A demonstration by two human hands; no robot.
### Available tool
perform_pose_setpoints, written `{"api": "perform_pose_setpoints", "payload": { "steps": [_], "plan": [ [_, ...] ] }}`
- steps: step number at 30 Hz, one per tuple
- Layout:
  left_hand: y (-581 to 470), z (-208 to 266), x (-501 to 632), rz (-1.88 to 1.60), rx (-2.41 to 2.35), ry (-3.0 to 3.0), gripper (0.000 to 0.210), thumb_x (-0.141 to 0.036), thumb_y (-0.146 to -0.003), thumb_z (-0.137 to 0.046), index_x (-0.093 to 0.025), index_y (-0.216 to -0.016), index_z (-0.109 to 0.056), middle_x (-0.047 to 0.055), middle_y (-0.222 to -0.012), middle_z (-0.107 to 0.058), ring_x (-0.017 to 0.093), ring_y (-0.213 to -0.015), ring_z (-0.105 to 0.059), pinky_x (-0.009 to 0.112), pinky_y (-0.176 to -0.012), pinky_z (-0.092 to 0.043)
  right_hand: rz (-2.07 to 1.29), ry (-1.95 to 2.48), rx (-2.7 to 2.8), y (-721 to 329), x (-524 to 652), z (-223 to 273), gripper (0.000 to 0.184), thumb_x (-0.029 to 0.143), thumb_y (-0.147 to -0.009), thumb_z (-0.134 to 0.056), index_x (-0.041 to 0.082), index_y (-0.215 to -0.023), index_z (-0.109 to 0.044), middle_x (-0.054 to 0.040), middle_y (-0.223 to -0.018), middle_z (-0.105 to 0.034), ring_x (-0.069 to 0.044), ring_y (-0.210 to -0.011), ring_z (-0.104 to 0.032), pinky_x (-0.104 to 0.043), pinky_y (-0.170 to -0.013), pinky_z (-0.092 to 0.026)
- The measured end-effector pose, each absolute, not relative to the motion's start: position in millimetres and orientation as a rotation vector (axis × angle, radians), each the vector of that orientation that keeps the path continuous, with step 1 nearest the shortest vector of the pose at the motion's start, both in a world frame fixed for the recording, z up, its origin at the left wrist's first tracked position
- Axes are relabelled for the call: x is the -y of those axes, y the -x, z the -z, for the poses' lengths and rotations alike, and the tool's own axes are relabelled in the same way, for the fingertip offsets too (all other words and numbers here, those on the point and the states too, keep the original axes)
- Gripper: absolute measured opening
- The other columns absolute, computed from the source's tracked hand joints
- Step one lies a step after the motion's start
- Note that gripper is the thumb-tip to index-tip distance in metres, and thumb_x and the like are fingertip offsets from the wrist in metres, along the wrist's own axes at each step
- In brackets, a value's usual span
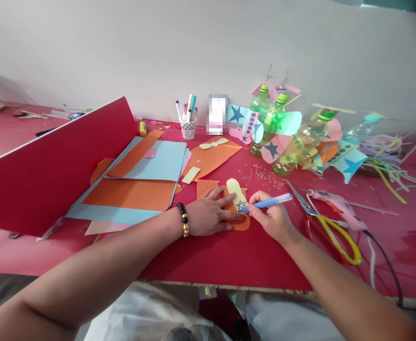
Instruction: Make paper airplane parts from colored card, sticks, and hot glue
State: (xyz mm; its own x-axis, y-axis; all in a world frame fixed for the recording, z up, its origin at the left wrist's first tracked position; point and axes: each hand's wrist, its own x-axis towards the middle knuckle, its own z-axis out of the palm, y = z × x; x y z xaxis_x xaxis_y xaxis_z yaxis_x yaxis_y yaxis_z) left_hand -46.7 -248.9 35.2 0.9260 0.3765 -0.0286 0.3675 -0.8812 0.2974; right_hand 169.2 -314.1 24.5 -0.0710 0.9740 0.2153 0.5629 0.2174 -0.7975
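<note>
My left hand (pixel 213 214) lies flat with fingers spread, pressing on a pale yellow paper cutout (pixel 233 188) with rounded ends. Beneath that cutout is an orange paper piece (pixel 242 224). My right hand (pixel 271 217) grips a blue marker (pixel 272 201), its tip at a star (pixel 242 206) outlined in dark blue on the yellow paper. Another orange strip (pixel 207 187) rests just beyond my left fingers. A beaded bracelet circles my left wrist.
Scissors (pixel 339 241) with yellow handles and a pink glue gun (pixel 339 208) lie at right. Decorated plastic bottles (pixel 289 152) stand behind. Coloured sheets (pixel 130 195) are stacked at left beside a red upright board (pixel 62 175). A pen cup (pixel 188 129) and phone (pixel 217 113) are near the wall.
</note>
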Motion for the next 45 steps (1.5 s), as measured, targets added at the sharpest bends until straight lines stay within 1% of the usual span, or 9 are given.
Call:
{"api": "perform_pose_setpoints", "payload": {
  "steps": [6, 12, 16, 21, 24, 27, 36, 45],
  "plan": [
    [46.2, -36.6, 249.4, -0.031, -0.553, -2.773, 0.042, -0.05, -0.092, -0.037, -0.044, -0.133, -0.044, 0.001, -0.154, -0.019, 0.038, -0.138, -0.014, 0.06, -0.107, -0.018, -0.694, 1.436, 1.742, -169.7, 313.6, -24.4, 0.009, 0.026, -0.085, -0.053, 0.022, -0.077, -0.05, 0.002, -0.066, -0.051, -0.013, -0.059, -0.047, -0.026, -0.055, -0.038],
    [46.5, -37.0, 249.1, -0.025, -0.55, -2.777, 0.042, -0.052, -0.092, -0.035, -0.045, -0.133, -0.043, 0.001, -0.154, -0.02, 0.039, -0.138, -0.014, 0.06, -0.106, -0.019, -0.535, 1.483, 1.652, -171.4, 315.4, -27.4, 0.012, 0.026, -0.084, -0.053, 0.021, -0.074, -0.05, 0.0022, -0.062, -0.051, -0.014, -0.058, -0.047, -0.027, -0.055, -0.037],
    [47.2, -34.9, 248.7, -0.045, -0.547, -2.776, 0.043, -0.052, -0.092, -0.036, -0.044, -0.133, -0.043, 0.001, -0.154, -0.019, 0.038, -0.138, -0.013, 0.06, -0.107, -0.019, -0.545, 1.485, 1.573, -172.6, 314.8, -27.7, 0.01, 0.028, -0.084, -0.053, 0.022, -0.076, -0.05, 0.0019, -0.063, -0.052, -0.014, -0.056, -0.048, -0.027, -0.054, -0.037],
    [47.9, -29.8, 247.2, -0.07, -0.543, -2.79, 0.05, -0.054, -0.091, -0.036, -0.041, -0.139, -0.035, 0.003, -0.154, -0.02, 0.037, -0.139, -0.013, 0.059, -0.108, -0.019, -0.579, 1.444, 1.555, -175.1, 310.9, -26.1, 0.01, 0.029, -0.084, -0.054, 0.022, -0.078, -0.051, 0.0011, -0.066, -0.054, -0.015, -0.061, -0.052, -0.027, -0.057, -0.04],
    [47.9, -29.5, 247.3, -0.068, -0.543, -2.79, 0.049, -0.055, -0.091, -0.034, -0.041, -0.138, -0.037, 0.003, -0.154, -0.02, 0.038, -0.139, -0.012, 0.059, -0.107, -0.018, -0.617, 1.431, 1.58, -176.2, 309.5, -25.1, 0.011, 0.031, -0.085, -0.053, 0.022, -0.079, -0.052, -0.0001, -0.069, -0.057, -0.017, -0.067, -0.055, -0.029, -0.061, -0.042],
    [47.7, -30.9, 248.1, -0.062, -0.551, -2.788, 0.048, -0.055, -0.091, -0.034, -0.041, -0.137, -0.04, 0.003, -0.154, -0.02, 0.039, -0.139, -0.012, 0.058, -0.108, -0.017, -0.642, 1.438, 1.588, -176.0, 309.4, -24.7, 0.01, 0.03, -0.086, -0.052, 0.022, -0.079, -0.052, -0.0003, -0.07, -0.058, -0.017, -0.068, -0.056, -0.029, -0.063, -0.043],
    [48.5, -31.9, 248.8, -0.071, -0.553, -2.789, 0.047, -0.055, -0.091, -0.035, -0.04, -0.135, -0.042, 0.002, -0.153, -0.021, 0.038, -0.139, -0.012, 0.057, -0.108, -0.018, -0.642, 1.476, 1.603, -173.0, 307.6, -24.3, 0.006, 0.026, -0.084, -0.053, 0.022, -0.079, -0.054, -0.0004, -0.07, -0.06, -0.018, -0.068, -0.058, -0.028, -0.057, -0.041],
    [47.6, -34.1, 249.1, -0.039, -0.563, -2.775, 0.047, -0.054, -0.091, -0.036, -0.04, -0.135, -0.042, 0.002, -0.153, -0.021, 0.038, -0.138, -0.013, 0.058, -0.108, -0.019, -0.633, 1.477, 1.594, -173.5, 308.8, -24.4, 0.007, 0.024, -0.084, -0.053, 0.022, -0.078, -0.055, 0.0, -0.069, -0.061, -0.017, -0.069, -0.059, -0.027, -0.059, -0.042]
  ]
}}
